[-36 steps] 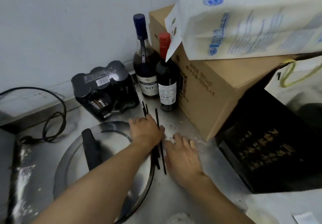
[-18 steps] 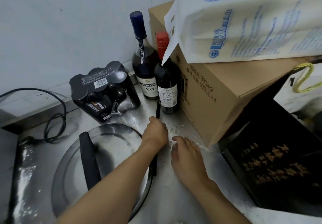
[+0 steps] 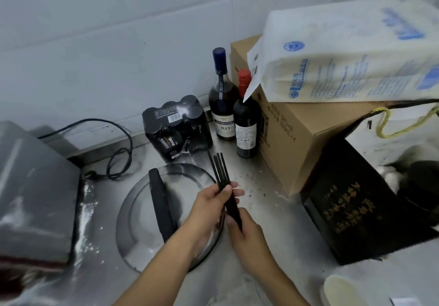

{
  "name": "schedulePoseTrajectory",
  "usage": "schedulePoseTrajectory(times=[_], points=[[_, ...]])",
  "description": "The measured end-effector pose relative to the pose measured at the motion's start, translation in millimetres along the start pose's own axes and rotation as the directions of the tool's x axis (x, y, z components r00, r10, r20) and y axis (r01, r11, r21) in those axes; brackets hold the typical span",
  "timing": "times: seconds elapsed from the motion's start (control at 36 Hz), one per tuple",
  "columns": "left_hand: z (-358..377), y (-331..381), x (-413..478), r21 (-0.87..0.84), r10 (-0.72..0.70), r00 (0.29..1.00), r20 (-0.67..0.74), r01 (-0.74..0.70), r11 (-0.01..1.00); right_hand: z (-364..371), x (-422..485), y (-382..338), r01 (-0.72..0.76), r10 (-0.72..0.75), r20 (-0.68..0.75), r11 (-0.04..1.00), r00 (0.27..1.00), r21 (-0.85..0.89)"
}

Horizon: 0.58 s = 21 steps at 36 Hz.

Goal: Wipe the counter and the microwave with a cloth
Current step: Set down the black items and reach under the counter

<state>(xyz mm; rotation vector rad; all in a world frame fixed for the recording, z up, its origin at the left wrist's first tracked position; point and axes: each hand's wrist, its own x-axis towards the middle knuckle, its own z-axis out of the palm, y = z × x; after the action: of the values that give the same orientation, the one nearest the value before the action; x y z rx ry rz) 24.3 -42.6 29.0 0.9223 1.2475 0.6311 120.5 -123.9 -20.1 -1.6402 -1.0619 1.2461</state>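
Note:
Both my hands hold a bundle of black chopsticks (image 3: 221, 172) lifted above the steel counter (image 3: 266, 213). My left hand (image 3: 210, 202) grips the sticks near their middle, fingers and thumb curled round them. My right hand (image 3: 247, 232) holds their lower ends from below. The tips point toward the bottles. Crumbs and white specks lie on the counter near the cardboard box. No cloth shows. A grey appliance (image 3: 31, 186) stands at the left edge, blurred.
A round metal lid with a black handle (image 3: 164, 210) lies under my left arm. Behind it stand a black can pack (image 3: 177, 126), two bottles (image 3: 245, 125), a cardboard box (image 3: 297, 144) bearing a white bag (image 3: 351, 53), a black box (image 3: 351, 205) and a coiled cable (image 3: 118, 153).
Both hands rested on the chopsticks lying flat on the counter; now they have gathered the sticks and raised them off it. The view has pulled back, showing the grey appliance at left.

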Motion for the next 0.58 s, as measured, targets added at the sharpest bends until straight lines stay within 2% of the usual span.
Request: schedulePoseTrajectory(times=[0.19,0.36,0.44,0.58], points=[[-25,-19,-81,0.222,-0.03,0.989,0.145,-0.003,0.975,26,-87,19,-0.079,0.089,-0.047,0.98,0.995,0.183],[-17,-78,-159,0.324,-0.085,0.961,0.263,-0.005,0.946,54,-194,44,-0.176,0.229,-0.13,0.929,0.965,0.327],[-9,-131,-203,0.386,-0.138,0.93,0.341,-0.004,0.922,67,-252,72,-0.162,0.264,-0.245,0.914,0.933,0.371],[-1,-217,-265,0.455,-0.22,0.879,0.424,0.003,0.891,92,-332,133,-0.156,0.371,-0.422,0.873,0.827,0.462]])
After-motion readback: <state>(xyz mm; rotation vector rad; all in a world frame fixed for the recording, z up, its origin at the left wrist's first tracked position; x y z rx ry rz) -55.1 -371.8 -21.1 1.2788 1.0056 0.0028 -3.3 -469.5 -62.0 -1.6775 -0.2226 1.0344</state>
